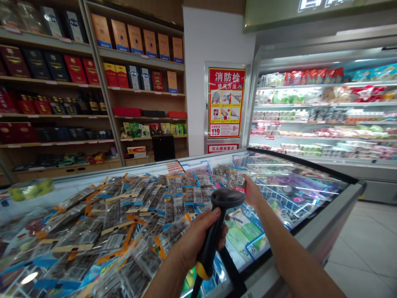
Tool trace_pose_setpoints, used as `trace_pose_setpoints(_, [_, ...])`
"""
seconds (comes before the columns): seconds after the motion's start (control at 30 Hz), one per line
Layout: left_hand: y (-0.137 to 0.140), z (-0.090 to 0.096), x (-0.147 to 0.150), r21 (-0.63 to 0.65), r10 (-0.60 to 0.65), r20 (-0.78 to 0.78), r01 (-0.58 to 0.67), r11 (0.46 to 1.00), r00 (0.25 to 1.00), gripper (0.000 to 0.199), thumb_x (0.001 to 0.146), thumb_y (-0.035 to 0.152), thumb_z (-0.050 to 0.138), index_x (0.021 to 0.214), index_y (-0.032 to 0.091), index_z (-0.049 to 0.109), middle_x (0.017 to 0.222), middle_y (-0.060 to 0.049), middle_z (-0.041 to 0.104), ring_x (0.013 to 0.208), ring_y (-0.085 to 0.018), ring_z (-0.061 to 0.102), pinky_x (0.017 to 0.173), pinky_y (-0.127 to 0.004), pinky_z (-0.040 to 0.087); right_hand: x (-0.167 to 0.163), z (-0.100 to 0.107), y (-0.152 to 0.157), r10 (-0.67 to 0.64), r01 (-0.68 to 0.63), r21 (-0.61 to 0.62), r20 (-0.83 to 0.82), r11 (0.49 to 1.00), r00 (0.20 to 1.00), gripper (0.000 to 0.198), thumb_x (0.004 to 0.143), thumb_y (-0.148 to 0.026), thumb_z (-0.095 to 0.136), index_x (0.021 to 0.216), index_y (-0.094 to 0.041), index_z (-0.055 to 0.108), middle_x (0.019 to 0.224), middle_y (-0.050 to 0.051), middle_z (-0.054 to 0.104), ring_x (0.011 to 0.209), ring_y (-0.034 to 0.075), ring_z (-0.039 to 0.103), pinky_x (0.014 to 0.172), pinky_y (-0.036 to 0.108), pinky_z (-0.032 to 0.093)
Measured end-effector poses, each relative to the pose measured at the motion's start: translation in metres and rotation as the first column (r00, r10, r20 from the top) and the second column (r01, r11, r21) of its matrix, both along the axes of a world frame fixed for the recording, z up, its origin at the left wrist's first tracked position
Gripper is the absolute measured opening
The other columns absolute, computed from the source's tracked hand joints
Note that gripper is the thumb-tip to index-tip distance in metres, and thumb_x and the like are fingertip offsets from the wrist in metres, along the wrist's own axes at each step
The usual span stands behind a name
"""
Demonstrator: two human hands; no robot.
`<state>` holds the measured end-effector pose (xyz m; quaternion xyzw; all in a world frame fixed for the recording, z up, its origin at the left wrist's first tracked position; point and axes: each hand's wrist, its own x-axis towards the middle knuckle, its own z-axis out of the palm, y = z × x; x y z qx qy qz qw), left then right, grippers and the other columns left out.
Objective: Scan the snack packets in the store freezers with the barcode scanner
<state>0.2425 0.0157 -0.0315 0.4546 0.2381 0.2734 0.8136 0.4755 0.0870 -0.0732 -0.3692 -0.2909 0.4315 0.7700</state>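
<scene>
My left hand (201,236) is wrapped around the handle of a black and yellow barcode scanner (228,198), its head turned away toward the far side of the freezer. A cable runs down from the handle's end. Stretched further forward, my right hand (252,191) pinches the edge of a small clear packet (237,178) with a printed label. A reddish glow shows by the fingers there. Many similar packets (114,215), with orange or blue strips at their ends, lie heaped over the freezer's glass top to the left of the scanner.
The chest freezer (328,215) has a glass lid, with wire baskets and packaged goods beneath. A roll of yellowish tape (31,189) lies at the left. Shelves of boxed bottles (136,39) stand behind, and a lit refrigerated display (322,103) is at the right. Tiled floor (366,244) shows beside the freezer.
</scene>
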Motion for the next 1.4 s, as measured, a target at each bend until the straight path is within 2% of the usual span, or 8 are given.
trace_pose_setpoints(0.13, [0.001,-0.002,0.001,-0.001,0.034,-0.029,-0.034,0.999,0.999,0.037,0.065,0.045,0.053,0.080,0.010,0.050,0.052,0.000,0.049,0.040,-0.007,0.044,0.041,-0.019,0.029,-0.005,0.006,0.002,0.128,-0.133,-0.077,-0.065,0.988,0.990,0.027,0.080,-0.028,0.043,0.104,-0.015,0.050,0.103,0.008,0.053,0.086,0.017,0.054,0.071,0.036,0.046])
trace_pose_setpoints(0.3, [0.001,0.000,-0.002,-0.035,-0.014,0.009,0.014,0.999,1.000,0.034,0.066,0.043,0.052,0.077,0.010,0.050,0.053,-0.001,0.050,0.040,-0.007,0.044,0.041,-0.019,0.028,-0.014,0.012,0.000,0.220,-0.231,-0.091,-0.116,0.969,0.968,0.024,0.079,-0.030,0.040,0.088,-0.017,0.058,0.077,0.005,0.066,0.077,0.020,0.061,0.065,0.033,0.049])
trace_pose_setpoints(0.47, [-0.002,0.001,-0.003,-0.088,-0.052,0.008,0.052,0.995,0.999,0.032,0.067,0.042,0.052,0.073,0.010,0.051,0.051,-0.002,0.050,0.039,-0.007,0.043,0.040,-0.019,0.028,-0.016,0.015,-0.003,0.206,-0.216,-0.052,-0.145,0.975,0.968,0.024,0.076,-0.031,0.040,0.083,-0.018,0.058,0.066,0.003,0.067,0.071,0.021,0.063,0.065,0.034,0.050])
trace_pose_setpoints(0.87, [0.002,0.001,-0.005,-0.099,-0.007,-0.002,0.007,0.995,1.000,0.032,0.068,0.042,0.051,0.076,0.010,0.051,0.052,-0.002,0.051,0.040,-0.008,0.046,0.040,-0.019,0.029,-0.020,0.021,-0.007,0.244,-0.252,-0.036,-0.155,0.967,0.957,0.028,0.078,-0.030,0.034,0.089,-0.019,0.057,0.071,0.004,0.068,0.077,0.021,0.062,0.070,0.037,0.049])
trace_pose_setpoints(1.07, [0.003,0.000,-0.006,-0.119,-0.064,0.038,0.068,0.991,0.997,0.031,0.070,0.041,0.048,0.075,0.010,0.051,0.052,-0.002,0.050,0.041,-0.008,0.045,0.040,-0.019,0.029,-0.019,0.017,-0.005,0.239,-0.246,-0.033,-0.148,0.969,0.960,0.024,0.076,-0.030,0.037,0.085,-0.021,0.057,0.075,0.002,0.068,0.077,0.020,0.062,0.070,0.035,0.050])
trace_pose_setpoints(1.4, [0.007,0.013,-0.021,-0.039,-0.121,0.063,0.124,0.992,0.991,0.037,0.071,0.045,0.047,0.080,0.010,0.052,0.054,-0.002,0.049,0.041,-0.008,0.045,0.040,-0.019,0.030,-0.023,0.019,-0.008,0.211,-0.220,-0.065,-0.124,0.973,0.970,0.027,0.079,-0.028,0.032,0.082,-0.020,0.058,0.069,0.003,0.068,0.070,0.020,0.063,0.066,0.034,0.051])
